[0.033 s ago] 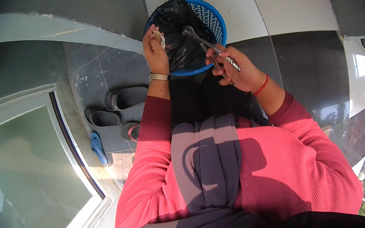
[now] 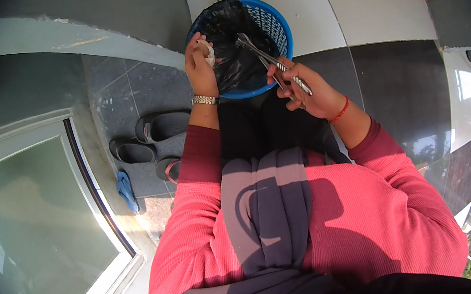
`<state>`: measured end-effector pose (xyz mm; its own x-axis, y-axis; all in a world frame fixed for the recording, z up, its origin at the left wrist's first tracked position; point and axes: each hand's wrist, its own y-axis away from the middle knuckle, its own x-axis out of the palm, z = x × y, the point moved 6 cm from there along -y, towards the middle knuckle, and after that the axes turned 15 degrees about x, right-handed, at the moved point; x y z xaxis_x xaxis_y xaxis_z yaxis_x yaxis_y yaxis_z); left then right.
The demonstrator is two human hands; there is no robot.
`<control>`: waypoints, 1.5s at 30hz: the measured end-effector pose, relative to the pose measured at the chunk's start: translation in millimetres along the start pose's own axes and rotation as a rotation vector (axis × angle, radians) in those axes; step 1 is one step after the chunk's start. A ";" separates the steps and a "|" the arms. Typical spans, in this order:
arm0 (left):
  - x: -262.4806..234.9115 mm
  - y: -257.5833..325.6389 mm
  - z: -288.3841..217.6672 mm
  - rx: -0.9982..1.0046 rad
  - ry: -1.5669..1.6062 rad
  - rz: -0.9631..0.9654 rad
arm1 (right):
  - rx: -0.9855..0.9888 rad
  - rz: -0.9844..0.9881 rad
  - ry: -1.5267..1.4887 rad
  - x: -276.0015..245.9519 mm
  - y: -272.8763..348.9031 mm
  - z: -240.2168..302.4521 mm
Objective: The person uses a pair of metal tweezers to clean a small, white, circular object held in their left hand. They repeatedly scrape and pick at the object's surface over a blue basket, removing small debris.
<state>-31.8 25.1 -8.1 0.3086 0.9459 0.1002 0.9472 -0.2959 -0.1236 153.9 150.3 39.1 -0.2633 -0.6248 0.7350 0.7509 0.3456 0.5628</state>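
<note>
Movement since the earlier frame is slight: the right hand (image 2: 313,89) has shifted a little to the right, its fingers resettled on the metal tongs (image 2: 262,54), and the pale piece (image 2: 208,56) in the left hand (image 2: 201,73) sits marginally lower, with more of its surface showing. Tong head, basket and footwear are unchanged in position.

Left hand: fingers curled around the pale piece, gripping it above the left side of the black plastic bag (image 2: 233,74). Its exact nature cannot be determined.

Right hand: fingers closed around the tong handles, with the tongs slanting up and leftward. Their head lies over the bag, well apart from the pale piece; whether the tips pinch anything or touch the plastic cannot be told.

The bag lines a blue lattice basket (image 2: 289,38) standing on the floor in front of the person. A metal-banded watch (image 2: 204,100) is on the left wrist, a red bracelet (image 2: 339,110) on the right. Dark slippers (image 2: 167,126) and a blue sandal (image 2: 126,191) lie to the left.
</note>
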 end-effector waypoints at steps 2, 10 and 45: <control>1.2 0.6 -0.2 -0.168 0.142 0.003 | -0.084 -0.173 0.469 -2.7 0.6 6.1; 18.7 10.8 -2.6 -0.600 0.601 0.084 | -0.508 -0.559 1.486 19.7 13.1 27.2; 34.1 12.9 25.6 -0.717 0.835 0.044 | -0.674 -0.706 1.734 5.8 3.4 15.0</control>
<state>-11.3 57.0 -31.6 0.0486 0.6249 0.7792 0.6812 -0.5913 0.4317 145.8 158.4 51.0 -0.1108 -0.5411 -0.8337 0.9716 -0.2354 0.0236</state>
